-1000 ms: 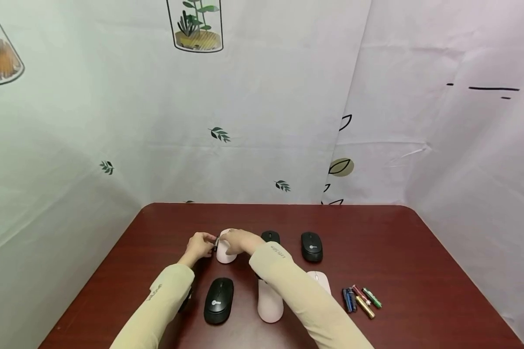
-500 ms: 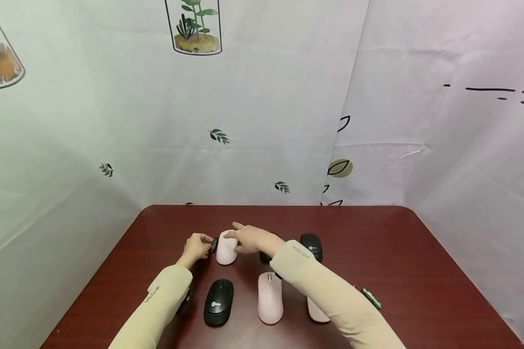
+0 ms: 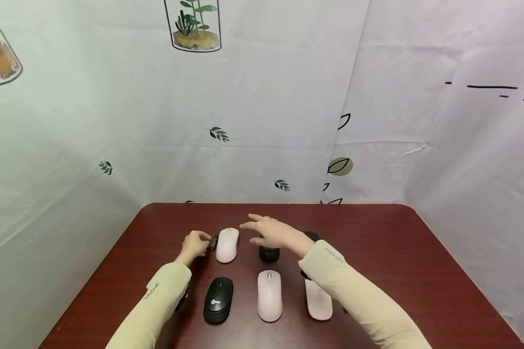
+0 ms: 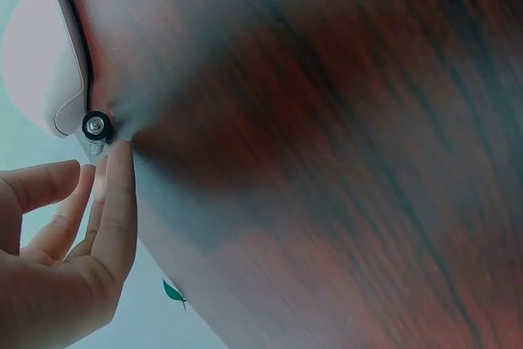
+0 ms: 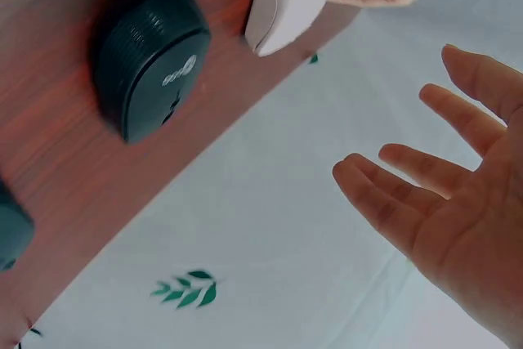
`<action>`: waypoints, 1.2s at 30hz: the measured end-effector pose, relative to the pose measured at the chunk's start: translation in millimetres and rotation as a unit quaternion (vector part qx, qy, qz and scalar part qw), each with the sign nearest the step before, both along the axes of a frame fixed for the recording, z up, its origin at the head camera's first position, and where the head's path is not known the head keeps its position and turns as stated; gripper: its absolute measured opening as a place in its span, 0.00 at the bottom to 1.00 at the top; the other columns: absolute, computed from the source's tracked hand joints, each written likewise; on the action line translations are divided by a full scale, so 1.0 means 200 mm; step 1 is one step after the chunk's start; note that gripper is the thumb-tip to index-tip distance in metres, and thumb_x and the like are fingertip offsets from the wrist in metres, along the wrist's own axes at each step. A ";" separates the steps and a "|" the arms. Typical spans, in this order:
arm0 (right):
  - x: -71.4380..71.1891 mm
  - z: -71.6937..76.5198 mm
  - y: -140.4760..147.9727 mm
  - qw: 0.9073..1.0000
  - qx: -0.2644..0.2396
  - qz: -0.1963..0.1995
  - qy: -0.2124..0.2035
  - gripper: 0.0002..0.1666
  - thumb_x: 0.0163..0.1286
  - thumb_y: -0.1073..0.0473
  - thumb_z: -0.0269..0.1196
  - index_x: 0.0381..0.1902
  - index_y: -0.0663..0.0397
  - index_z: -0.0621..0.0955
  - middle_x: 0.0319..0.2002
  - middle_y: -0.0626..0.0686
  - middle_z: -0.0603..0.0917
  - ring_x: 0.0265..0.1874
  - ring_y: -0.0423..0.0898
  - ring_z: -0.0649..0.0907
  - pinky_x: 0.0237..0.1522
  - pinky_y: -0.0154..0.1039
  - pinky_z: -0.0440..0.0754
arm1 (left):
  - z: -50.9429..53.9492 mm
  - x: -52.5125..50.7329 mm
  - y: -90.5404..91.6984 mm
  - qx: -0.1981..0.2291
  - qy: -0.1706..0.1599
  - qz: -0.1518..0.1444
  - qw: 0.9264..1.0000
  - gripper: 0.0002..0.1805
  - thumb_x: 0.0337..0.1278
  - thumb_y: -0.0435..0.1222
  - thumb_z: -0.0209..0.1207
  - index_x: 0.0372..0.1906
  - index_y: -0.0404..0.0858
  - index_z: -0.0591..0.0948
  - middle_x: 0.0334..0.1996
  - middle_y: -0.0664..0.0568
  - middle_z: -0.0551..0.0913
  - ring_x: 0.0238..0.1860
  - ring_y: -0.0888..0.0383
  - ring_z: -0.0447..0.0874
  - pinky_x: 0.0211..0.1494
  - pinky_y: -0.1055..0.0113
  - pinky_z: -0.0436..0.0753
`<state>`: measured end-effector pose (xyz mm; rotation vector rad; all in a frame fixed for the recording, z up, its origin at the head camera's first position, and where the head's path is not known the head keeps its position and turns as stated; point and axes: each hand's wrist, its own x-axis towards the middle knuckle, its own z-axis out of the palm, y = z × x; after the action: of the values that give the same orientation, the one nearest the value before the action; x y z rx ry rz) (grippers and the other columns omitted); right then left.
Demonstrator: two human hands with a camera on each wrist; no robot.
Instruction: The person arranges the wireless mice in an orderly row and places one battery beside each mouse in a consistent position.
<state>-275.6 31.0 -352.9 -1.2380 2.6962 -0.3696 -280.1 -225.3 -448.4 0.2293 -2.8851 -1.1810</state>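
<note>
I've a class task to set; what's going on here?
A person's left hand has its fingers close to a dark battery beside a pale mouse; contact is unclear. The right hand, spread, holds nothing and partly hides a black mouse in the head view. More mice lie on the table.

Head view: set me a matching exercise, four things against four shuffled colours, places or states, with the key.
1. right hand
2. battery
3. front left mouse
4. table

A. between the left hand and a white mouse
B. dark red
C. spread, holding nothing
D. black with a pale logo

Pairs: 1-C, 2-A, 3-D, 4-B
</note>
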 end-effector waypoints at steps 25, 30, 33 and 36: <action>0.05 -0.08 0.37 0.987 -0.127 -0.027 0.090 0.08 0.66 0.60 0.61 0.37 0.53 0.72 0.36 0.50 0.76 0.35 0.46 0.75 0.37 0.39 0.73 | 0.15 0.09 0.08 0.048 0.051 -0.065 0.995 0.12 0.61 0.28 0.53 0.46 0.27 0.80 0.32 0.36 0.81 0.29 0.48 0.82 0.31 0.62 0.83; 0.08 -0.05 0.43 0.983 -0.150 -0.046 0.095 0.10 0.65 0.60 0.62 0.34 0.54 0.70 0.32 0.50 0.74 0.34 0.47 0.73 0.36 0.37 0.68 | 0.22 0.10 0.13 0.051 0.099 -0.078 0.991 0.12 0.62 0.29 0.53 0.47 0.30 0.80 0.35 0.34 0.83 0.25 0.48 0.80 0.27 0.67 0.78; 0.10 -0.04 0.48 0.980 -0.157 -0.060 0.105 0.10 0.65 0.60 0.62 0.33 0.53 0.69 0.32 0.50 0.73 0.34 0.47 0.72 0.37 0.38 0.68 | 0.25 0.11 0.19 0.057 0.126 -0.086 0.987 0.11 0.61 0.28 0.54 0.46 0.31 0.81 0.37 0.36 0.84 0.29 0.46 0.83 0.27 0.69 0.80; 0.10 -0.03 0.52 0.976 -0.164 -0.075 0.119 0.11 0.64 0.62 0.62 0.31 0.51 0.68 0.31 0.48 0.71 0.33 0.44 0.71 0.37 0.38 0.67 | 0.28 0.12 0.27 0.061 0.149 -0.097 0.982 0.10 0.59 0.28 0.56 0.44 0.33 0.82 0.36 0.38 0.85 0.32 0.45 0.85 0.28 0.69 0.81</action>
<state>-254.6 135.8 -359.3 -1.2289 3.0367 -0.7581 -255.2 -171.8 -392.8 -0.2165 -2.6243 -1.2940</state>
